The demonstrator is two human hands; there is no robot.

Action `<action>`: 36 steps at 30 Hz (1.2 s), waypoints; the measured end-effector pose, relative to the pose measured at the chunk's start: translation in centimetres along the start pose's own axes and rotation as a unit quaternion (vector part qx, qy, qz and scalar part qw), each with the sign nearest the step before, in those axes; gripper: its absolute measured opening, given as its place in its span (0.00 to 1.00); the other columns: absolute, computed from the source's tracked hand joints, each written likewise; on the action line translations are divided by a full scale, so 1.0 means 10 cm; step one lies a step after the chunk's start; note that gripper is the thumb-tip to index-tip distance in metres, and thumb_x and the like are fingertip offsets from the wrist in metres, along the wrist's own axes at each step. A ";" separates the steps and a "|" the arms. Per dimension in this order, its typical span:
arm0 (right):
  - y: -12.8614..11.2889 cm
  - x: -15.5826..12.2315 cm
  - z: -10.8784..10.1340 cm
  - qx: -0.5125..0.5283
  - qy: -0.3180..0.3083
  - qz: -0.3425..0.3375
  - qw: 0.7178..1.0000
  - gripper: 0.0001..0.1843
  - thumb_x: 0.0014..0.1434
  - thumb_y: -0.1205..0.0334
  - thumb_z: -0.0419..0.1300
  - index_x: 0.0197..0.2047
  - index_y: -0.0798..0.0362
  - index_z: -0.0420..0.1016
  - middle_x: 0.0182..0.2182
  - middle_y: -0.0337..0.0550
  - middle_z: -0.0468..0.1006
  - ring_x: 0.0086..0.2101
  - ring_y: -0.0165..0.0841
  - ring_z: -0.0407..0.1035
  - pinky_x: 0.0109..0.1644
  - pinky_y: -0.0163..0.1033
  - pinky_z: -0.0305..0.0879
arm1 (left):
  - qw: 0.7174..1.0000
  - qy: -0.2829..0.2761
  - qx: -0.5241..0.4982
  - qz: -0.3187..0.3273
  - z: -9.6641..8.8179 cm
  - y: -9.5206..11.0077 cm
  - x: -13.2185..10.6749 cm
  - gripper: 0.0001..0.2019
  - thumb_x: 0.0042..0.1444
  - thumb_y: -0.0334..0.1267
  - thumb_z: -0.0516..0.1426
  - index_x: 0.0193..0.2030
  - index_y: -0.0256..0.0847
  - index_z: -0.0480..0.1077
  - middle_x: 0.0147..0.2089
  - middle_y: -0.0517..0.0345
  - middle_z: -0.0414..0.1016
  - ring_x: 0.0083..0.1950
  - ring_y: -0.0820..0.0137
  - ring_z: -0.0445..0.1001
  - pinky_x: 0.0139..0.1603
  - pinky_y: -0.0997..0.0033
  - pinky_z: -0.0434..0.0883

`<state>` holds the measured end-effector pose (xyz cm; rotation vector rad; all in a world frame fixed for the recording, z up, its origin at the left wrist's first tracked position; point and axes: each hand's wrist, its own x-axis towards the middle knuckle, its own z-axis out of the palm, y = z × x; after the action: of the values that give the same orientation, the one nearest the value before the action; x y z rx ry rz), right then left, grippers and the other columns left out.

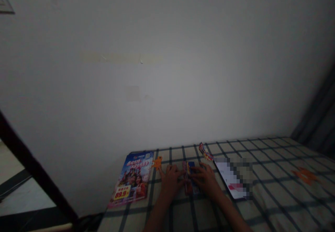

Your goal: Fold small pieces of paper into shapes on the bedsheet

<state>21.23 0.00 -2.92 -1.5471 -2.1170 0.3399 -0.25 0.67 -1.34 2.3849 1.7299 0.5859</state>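
A small red and blue folded leaflet or flat packet [188, 187] lies on the checked cloth, directly between my hands. My left hand [170, 179] holds its left edge, thumb and fingertips closing on it while the outermost finger points away. From the other side, my right hand [205, 176] grips the right edge and partly covers the printed face. The picture is dim, so fine detail on the item is lost.
Left of my hands are glossy printed flyers [133, 179] and an orange cut-out shape [157, 162]. On the right lie a crumpled wrapper strip [205, 152], a phone-like screen [226, 174] and another orange shape [305, 175]. A wall [167, 85] rises behind the checked cloth [204, 212].
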 end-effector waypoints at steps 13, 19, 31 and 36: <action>0.00 0.27 0.05 -0.056 0.041 0.022 0.997 0.11 0.63 0.54 0.59 0.45 0.32 0.82 0.56 0.35 0.75 0.62 0.45 0.55 0.66 0.54 0.48 | 0.999 -0.035 0.003 -0.016 -0.03 0.02 0.00 0.17 0.59 0.59 0.57 0.54 0.68 0.74 0.55 0.57 0.72 0.59 0.54 0.64 0.66 0.24 0.38; -0.07 0.41 0.03 -0.085 0.063 0.027 0.994 0.11 0.64 0.55 0.59 0.46 0.31 0.81 0.51 0.38 0.76 0.58 0.44 0.59 0.63 0.55 0.50 | 1.000 -0.026 0.000 -0.014 -0.04 0.03 0.00 0.17 0.59 0.60 0.56 0.52 0.68 0.75 0.52 0.58 0.73 0.59 0.54 0.64 0.65 0.22 0.37; -0.07 0.44 0.18 -0.099 0.129 0.031 0.986 0.12 0.65 0.59 0.57 0.47 0.33 0.79 0.47 0.38 0.77 0.55 0.42 0.63 0.65 0.59 0.45 | 1.000 -0.010 -0.011 -0.013 0.01 -0.01 0.00 0.15 0.60 0.60 0.56 0.51 0.68 0.76 0.51 0.59 0.73 0.58 0.55 0.66 0.65 0.20 0.37; 0.03 0.47 0.23 -0.082 0.138 0.018 0.987 0.14 0.63 0.64 0.57 0.49 0.42 0.78 0.48 0.41 0.77 0.55 0.40 0.63 0.63 0.50 0.52 | 0.999 -0.010 -0.028 -0.014 -0.01 0.00 -0.01 0.17 0.56 0.61 0.59 0.51 0.69 0.75 0.52 0.61 0.74 0.59 0.54 0.65 0.65 0.20 0.36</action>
<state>19.20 4.78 -3.87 -1.6215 -1.9400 -0.0383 -0.32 0.58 -1.32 2.3173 1.7125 0.5952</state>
